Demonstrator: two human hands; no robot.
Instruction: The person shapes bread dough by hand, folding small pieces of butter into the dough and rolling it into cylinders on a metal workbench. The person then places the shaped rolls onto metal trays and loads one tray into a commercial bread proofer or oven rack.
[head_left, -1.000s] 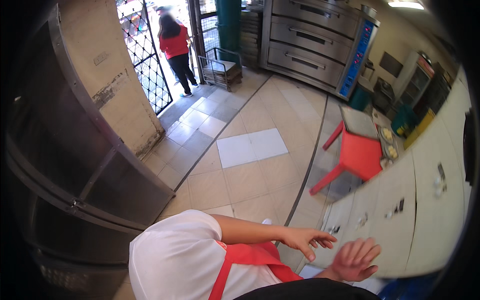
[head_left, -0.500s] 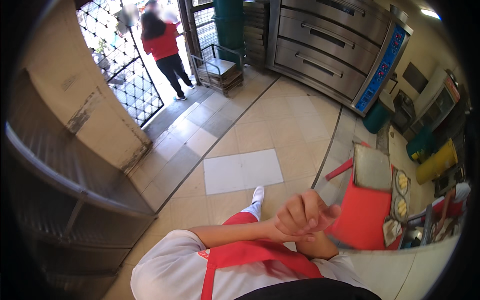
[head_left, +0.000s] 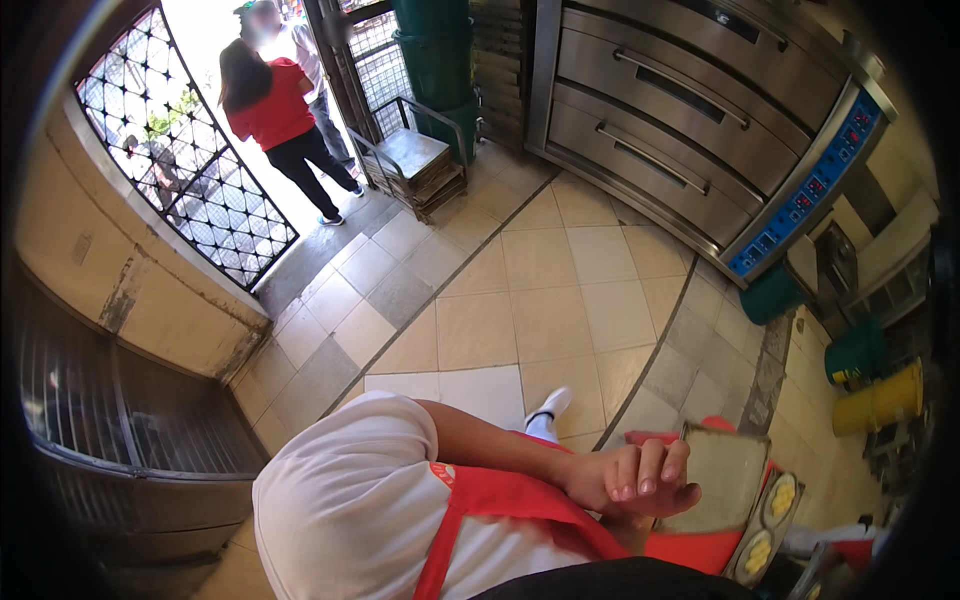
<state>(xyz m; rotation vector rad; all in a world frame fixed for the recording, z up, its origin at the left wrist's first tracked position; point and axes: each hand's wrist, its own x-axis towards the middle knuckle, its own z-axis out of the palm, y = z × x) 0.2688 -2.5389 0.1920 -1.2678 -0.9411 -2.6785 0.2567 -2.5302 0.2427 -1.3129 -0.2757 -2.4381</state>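
My left hand (head_left: 600,482) and my right hand (head_left: 662,478) are clasped together in front of my red apron (head_left: 505,500), fingers curled over each other, nothing visible in them. My left forearm runs bare from a white sleeve (head_left: 350,490). Just right of the hands a grey flat tray (head_left: 728,478) lies on a red plastic stool (head_left: 690,552). Round moulds with yellow pastries (head_left: 778,497) lie beside it. My white shoe (head_left: 550,405) shows on the tiled floor.
A steel deck oven (head_left: 700,120) with a blue control panel fills the back right. Stacked trays on a low rack (head_left: 415,165) and green bins (head_left: 440,60) stand by the grille door (head_left: 180,180), where a person in a red shirt (head_left: 270,115) stands. Green and yellow buckets (head_left: 880,400) stand right.
My hands were apart with fingers spread a second ago; they came together and stay clasped. The view has swung, bringing the oven, door and stool closer in.
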